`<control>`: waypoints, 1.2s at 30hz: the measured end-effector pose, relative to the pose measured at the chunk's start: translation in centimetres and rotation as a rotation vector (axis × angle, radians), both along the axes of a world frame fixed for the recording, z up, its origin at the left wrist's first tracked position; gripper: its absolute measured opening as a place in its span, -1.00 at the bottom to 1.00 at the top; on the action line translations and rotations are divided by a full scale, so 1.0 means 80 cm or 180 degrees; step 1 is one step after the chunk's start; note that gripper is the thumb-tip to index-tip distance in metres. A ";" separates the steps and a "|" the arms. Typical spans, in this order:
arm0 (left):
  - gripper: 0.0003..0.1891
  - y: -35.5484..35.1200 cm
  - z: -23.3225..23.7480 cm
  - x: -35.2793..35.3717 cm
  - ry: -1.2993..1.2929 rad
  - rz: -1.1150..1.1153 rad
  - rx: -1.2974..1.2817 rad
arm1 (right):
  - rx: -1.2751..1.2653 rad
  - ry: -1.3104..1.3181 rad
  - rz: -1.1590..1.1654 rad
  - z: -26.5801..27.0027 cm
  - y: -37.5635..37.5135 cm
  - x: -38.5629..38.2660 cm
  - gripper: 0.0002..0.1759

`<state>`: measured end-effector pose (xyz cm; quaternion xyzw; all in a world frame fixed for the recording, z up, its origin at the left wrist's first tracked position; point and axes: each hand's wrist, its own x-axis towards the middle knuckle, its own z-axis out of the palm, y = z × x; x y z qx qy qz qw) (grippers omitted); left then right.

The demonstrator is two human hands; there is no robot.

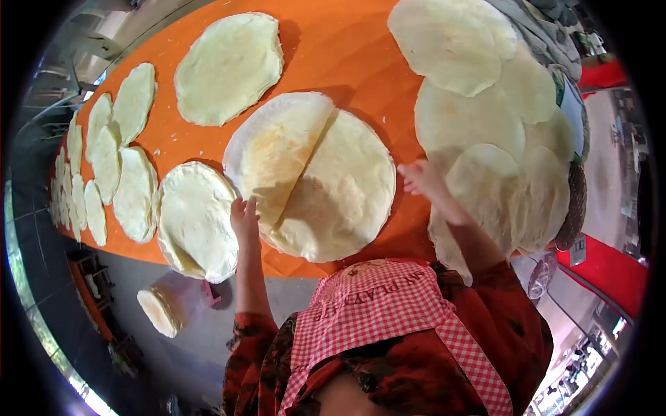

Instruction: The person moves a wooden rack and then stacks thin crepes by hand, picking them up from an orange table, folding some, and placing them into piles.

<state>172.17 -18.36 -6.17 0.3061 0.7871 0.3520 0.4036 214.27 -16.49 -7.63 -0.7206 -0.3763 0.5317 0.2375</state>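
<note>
the big round flatbread (347, 191) lies on the orange table (347, 48), just in front of the person, and everything else is placed from it. a folded flatbread (274, 149) lies over its left part, its straight edge running slantwise across the round one, with faint brown patches on its surface.

the left hand (244, 218) rests palm down at the lower left rim of the big round flatbread. its fingers are straight and close together, and the tips touch the near edge of the folded flatbread. they grip nothing. the right hand (422, 179) is at the right rim of the big round flatbread. its fingers (409, 173) are slightly apart and bent toward the rim, but it cannot be told whether they pinch the edge or only touch it.

just left of the big round flatbread, beside the left hand, lies another flatbread (198, 222) that hangs over the table's near edge. further left is a crowded row of smaller flatbreads (111, 166), overlapping each other. beyond the big round flatbread, toward the far side, lies a single flatbread (229, 66). to its right is an overlapping pile of flatbreads (485, 132), and the right forearm crosses in front of the pile's near part.

nearer than the big round flatbread is the person's red-and-white checked apron (388, 312). below the table edge to the left lies a pale roll in clear wrapping (159, 312).
</note>
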 end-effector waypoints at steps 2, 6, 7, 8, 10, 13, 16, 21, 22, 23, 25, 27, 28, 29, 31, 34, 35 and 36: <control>-0.44 0.028 0.020 0.016 -0.0429 0.0165 -0.0377 | 0.0004 -0.0003 0.0122 -0.004 -0.026 -0.028 -0.58; -0.43 0.063 -0.009 -0.003 0.0795 -0.0431 -0.0181 | -0.0120 0.0852 -0.0443 0.014 -0.045 -0.057 -0.62; -0.42 0.078 -0.015 -0.015 0.2033 -0.0828 0.0296 | -0.0110 0.1096 -0.0577 0.016 -0.047 -0.061 -0.63; -0.40 0.101 -0.021 -0.034 0.2650 -0.1066 0.0877 | -0.0213 0.1216 -0.0486 0.023 -0.049 -0.064 -0.64; -0.38 0.147 -0.035 -0.071 0.2804 -0.1424 0.0998 | 0.0017 0.1683 -0.0602 0.020 -0.059 -0.079 -0.62; -0.44 0.188 -0.060 -0.097 0.1795 -0.1542 0.0229 | 0.0409 0.1739 -0.0717 0.021 -0.075 -0.103 -0.54; -0.61 0.195 -0.026 -0.084 0.0959 -0.1805 0.0004 | 0.0916 0.1666 -0.0766 0.016 -0.072 -0.118 -0.55; -0.70 0.141 0.138 -0.040 -0.0335 -0.2036 0.0702 | 0.1411 0.0574 0.0088 0.175 0.028 -0.129 -0.68; -0.71 0.127 0.168 -0.041 -0.0716 -0.2041 0.0763 | 0.1522 0.0195 0.0325 0.221 0.047 -0.140 -0.70; -0.71 0.109 0.200 -0.043 -0.1093 -0.2040 0.0830 | 0.1634 -0.0184 0.0566 0.265 0.061 -0.156 -0.71; -0.67 0.077 0.212 -0.060 -0.1553 -0.2023 0.0964 | 0.1801 -0.0504 0.1216 0.339 0.070 -0.202 -0.70; -0.63 0.033 0.213 -0.067 -0.1872 -0.1553 0.1102 | 0.2073 -0.1038 0.1781 0.359 0.071 -0.263 -0.68; -0.62 0.017 0.196 -0.078 -0.2168 -0.1452 0.1117 | 0.2261 -0.1417 0.2010 0.359 0.065 -0.298 -0.66; -0.60 0.002 0.172 -0.088 -0.2465 -0.1360 0.1123 | 0.2383 -0.1665 0.2162 0.365 0.042 -0.336 -0.65; -0.63 -0.034 0.137 -0.098 -0.3239 -0.0709 0.1200 | 0.2371 -0.1968 0.2475 0.312 0.021 -0.403 -0.70; -0.54 -0.071 0.057 -0.119 -0.3825 -0.0071 0.1307 | 0.1800 -0.1680 0.2720 0.208 -0.004 -0.493 -0.57; -0.50 -0.079 0.027 -0.130 -0.3907 0.0092 0.1176 | 0.1575 -0.1428 0.2736 0.170 -0.001 -0.507 -0.53; -0.50 -0.081 0.001 -0.141 -0.3910 0.0025 0.0991 | 0.1329 -0.1187 0.2747 0.136 0.000 -0.518 -0.49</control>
